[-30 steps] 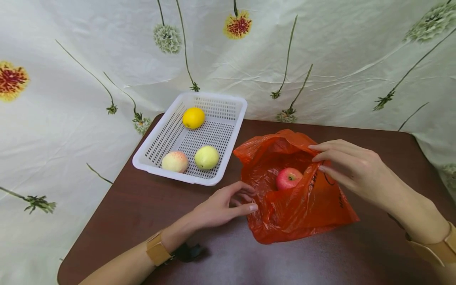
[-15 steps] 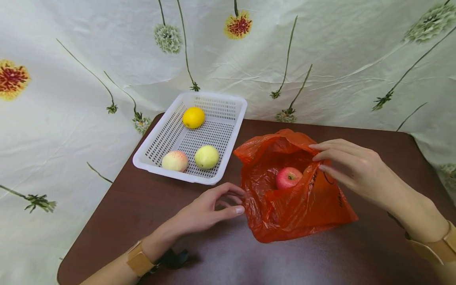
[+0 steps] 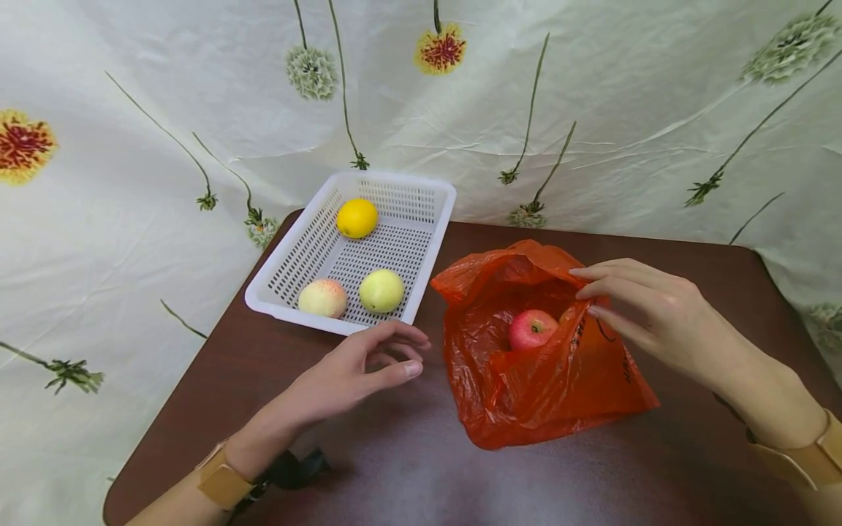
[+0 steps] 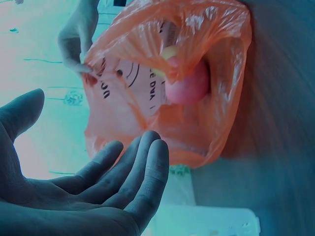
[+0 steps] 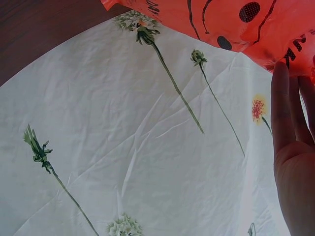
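A red plastic bag [image 3: 546, 409] stands with its mouth spread on the table, a red apple [image 3: 531, 329] showing inside. My right hand [image 3: 664, 314] pinches the bag's right rim between thumb and fingertips. In the left wrist view, a yellowish patch [image 4: 170, 53] shows beside the apple, partly covered by the film. My left hand [image 3: 358, 372] hovers apart from the bag, fingers loosely bent and holding nothing, by the near corner of a white plastic basket [image 3: 427, 270]. In the basket lie a yellow lemon-like fruit [image 3: 357, 218], a peach [image 3: 322, 298] and a pale green-yellow fruit [image 3: 381, 291].
The dark brown table [image 3: 263, 380] has rounded corners. A white flower-print cloth [image 3: 592, 88] hangs behind it and along the left side. Straps [image 3: 224, 478] with small devices sit on both wrists. The basket's raised walls stand left of the bag.
My left hand has drawn away from the bag's left rim, moving left toward the basket's near corner. The right hand, bag and fruit hold their places.
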A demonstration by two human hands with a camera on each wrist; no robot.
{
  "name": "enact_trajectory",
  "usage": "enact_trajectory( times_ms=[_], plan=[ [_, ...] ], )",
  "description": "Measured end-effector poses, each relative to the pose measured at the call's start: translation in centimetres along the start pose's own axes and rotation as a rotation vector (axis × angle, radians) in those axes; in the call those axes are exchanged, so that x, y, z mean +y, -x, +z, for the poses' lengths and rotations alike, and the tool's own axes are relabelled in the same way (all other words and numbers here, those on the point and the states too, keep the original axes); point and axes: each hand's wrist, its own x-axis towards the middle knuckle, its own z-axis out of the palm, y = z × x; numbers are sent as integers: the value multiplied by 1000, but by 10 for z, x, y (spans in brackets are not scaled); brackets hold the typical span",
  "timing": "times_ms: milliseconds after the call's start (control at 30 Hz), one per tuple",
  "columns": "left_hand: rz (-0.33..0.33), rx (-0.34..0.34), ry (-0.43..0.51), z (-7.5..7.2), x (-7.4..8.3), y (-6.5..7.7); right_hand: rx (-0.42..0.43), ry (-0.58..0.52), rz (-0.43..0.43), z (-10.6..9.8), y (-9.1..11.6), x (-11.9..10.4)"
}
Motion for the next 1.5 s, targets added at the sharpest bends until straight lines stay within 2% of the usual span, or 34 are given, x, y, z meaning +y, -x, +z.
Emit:
enact_trajectory(
  times_ms=[200, 433, 600, 700, 800, 833, 900, 1133, 1233, 1367, 1500],
  plan=[
    [-5, 29, 22, -10, 2, -3, -9, 2, 4, 0, 1, 1],
    [7, 65, -23, -18, 5, -10, -16, 2, 11, 0, 1, 0],
    [23, 78, -39, -27, -8, -23, -11, -2, -1, 1, 1, 1],
    [11, 94, -53, -31, -4, -28, -7, -4, -8, 1, 1, 1],
    [-16, 109, -63, -33, 9, -31, -11, -1, -5, 0, 1, 1],
    [-24, 115, -66, -34, 9, -33, -13, 1, -1, 0, 0, 1],
    [-35, 121, -64, -36, 7, -37, -17, 4, 7, 0, 0, 0],
    [-27, 142, -120, -42, -15, -60, -12, 4, 4, 0, 1, 2],
    [-42, 158, -125, -41, -17, -68, -12, 4, 2, 0, 1, 2],
    [-43, 162, -134, -38, -11, -73, -10, 1, -3, 0, 1, 2],
    [-13, 145, -119, -31, 5, -73, -8, -6, -11, 1, 0, 1]
  ],
)
